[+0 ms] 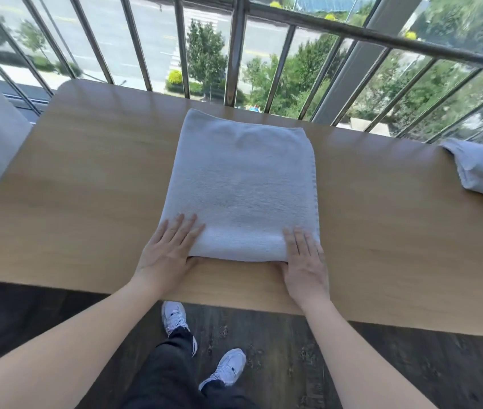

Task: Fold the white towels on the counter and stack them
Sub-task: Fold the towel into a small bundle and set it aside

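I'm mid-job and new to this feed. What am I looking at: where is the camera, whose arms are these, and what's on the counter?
There is no machine here. These are a person's bare arms, seen from one wide-angle camera worn on their head, looking down. The left hand and right hand lie with fingers straight on the near corners of a folded white towel on the wooden counter. They press on it and are not closed in a grip. Crumpled white towels lie at the counter's right end. Beyond is a metal railing with a street below.
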A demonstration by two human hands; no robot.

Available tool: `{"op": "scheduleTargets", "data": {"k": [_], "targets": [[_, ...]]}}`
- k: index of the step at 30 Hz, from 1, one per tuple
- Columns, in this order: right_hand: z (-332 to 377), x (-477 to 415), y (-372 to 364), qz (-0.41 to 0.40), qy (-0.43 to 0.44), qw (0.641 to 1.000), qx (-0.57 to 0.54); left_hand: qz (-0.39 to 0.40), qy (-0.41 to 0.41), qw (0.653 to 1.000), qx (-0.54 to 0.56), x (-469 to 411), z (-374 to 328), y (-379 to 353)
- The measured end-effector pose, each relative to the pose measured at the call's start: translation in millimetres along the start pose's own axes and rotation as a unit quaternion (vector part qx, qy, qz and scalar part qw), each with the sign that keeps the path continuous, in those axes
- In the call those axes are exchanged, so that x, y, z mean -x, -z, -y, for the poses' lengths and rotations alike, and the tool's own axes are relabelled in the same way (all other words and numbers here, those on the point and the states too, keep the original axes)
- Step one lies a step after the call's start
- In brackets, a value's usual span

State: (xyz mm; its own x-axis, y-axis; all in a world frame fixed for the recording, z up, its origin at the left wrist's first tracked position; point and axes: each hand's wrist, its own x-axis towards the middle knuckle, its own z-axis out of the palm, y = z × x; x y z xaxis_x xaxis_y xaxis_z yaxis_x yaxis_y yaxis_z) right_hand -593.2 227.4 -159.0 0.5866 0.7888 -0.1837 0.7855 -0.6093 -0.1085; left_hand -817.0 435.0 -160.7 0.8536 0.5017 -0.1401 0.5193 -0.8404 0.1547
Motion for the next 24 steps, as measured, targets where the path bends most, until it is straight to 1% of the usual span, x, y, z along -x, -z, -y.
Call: {"op": "scheduleTargets", "data": {"k": [4,6,7,9,12,14,16,18,20,22,24], "targets": [[2,-11,16,-0.026,0.016,0.999,0.029,-0.009,0.012,1.000,-0.005,-1,-6,8],[0,-21,30,-0.025,0.018,0.999,0.038,-0.028,-0.004,1.000,0.002,-2,-3,15],[-2,-27,38,-0.016,0.022,0.999,0.027,-0.050,-0.013,0.998,0.022,-4,2,18],[-8,-42,60,0.040,0.023,0.999,-0.022,-0.094,-0.025,0.992,0.080,-7,16,22],[-19,-68,100,0.155,-0.005,0.980,-0.123,-0.154,-0.010,0.973,0.169,-16,44,28],[-23,-85,123,0.200,-0.005,0.968,-0.149,-0.166,0.030,0.961,0.220,-26,64,33],[-25,-103,138,0.238,-0.014,0.957,-0.165,-0.157,0.041,0.956,0.245,-43,81,38],[-24,-122,153,0.266,-0.033,0.946,-0.179,-0.155,0.014,0.950,0.269,-66,89,44],[-23,-140,167,0.288,-0.046,0.937,-0.192,-0.153,0.016,0.939,0.307,-90,90,51],[-20,-158,181,0.299,-0.053,0.933,-0.192,-0.155,0.054,0.930,0.329,-115,88,57],[-18,-178,193,0.290,-0.063,0.935,-0.193,-0.169,0.106,0.914,0.352,-141,88,62]]}}
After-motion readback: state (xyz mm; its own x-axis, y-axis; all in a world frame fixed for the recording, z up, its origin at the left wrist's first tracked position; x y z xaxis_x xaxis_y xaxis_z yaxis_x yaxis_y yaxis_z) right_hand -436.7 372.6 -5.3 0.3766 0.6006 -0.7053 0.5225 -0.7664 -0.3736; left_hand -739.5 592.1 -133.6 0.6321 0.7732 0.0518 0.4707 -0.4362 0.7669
